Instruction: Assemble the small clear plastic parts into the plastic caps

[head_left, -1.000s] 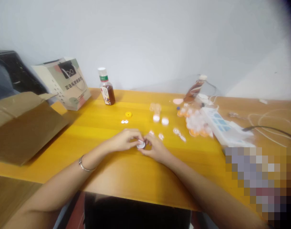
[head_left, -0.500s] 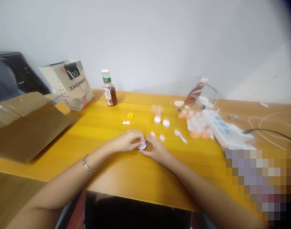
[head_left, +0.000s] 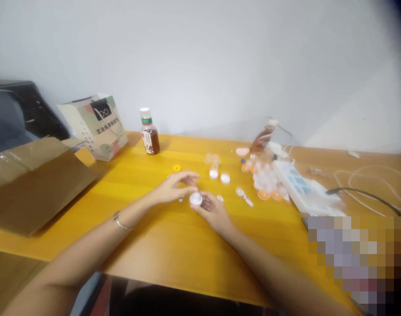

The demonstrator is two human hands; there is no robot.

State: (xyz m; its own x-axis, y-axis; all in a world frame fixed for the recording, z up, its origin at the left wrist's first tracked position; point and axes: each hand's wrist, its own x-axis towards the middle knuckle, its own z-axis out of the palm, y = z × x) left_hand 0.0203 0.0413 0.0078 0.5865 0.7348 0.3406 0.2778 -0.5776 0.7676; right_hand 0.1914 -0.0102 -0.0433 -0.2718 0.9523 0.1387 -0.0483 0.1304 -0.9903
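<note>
My right hand (head_left: 215, 210) is closed on a small round white piece (head_left: 195, 199), shaped like a cap with a raised centre, and tilts its face up toward me. Just to the left, my left hand (head_left: 177, 186) has its fingers apart, the thumb close to the piece's upper edge; whether it touches cannot be made out. A tiny white bit (head_left: 180, 200) lies on the table below the left hand. Beyond the hands lie a yellow disc (head_left: 177, 167) and two white round caps, the nearer one (head_left: 225, 178) to the right. A small white patterned part (head_left: 220, 199) sits beside my right hand.
A cardboard box (head_left: 39, 184) and a paper bag (head_left: 95, 125) stand at the left. Two drink bottles, one upright (head_left: 149, 131) and one leaning (head_left: 264, 137), are at the back. A cluster of white and orange pieces (head_left: 268, 182), a white-blue packet (head_left: 299, 184) and cables (head_left: 361, 192) occupy the right.
My left hand has let go of the white piece and opened, its fingers lifting away. The piece stays in my right hand, its face now more exposed. The view has tilted slightly up.
</note>
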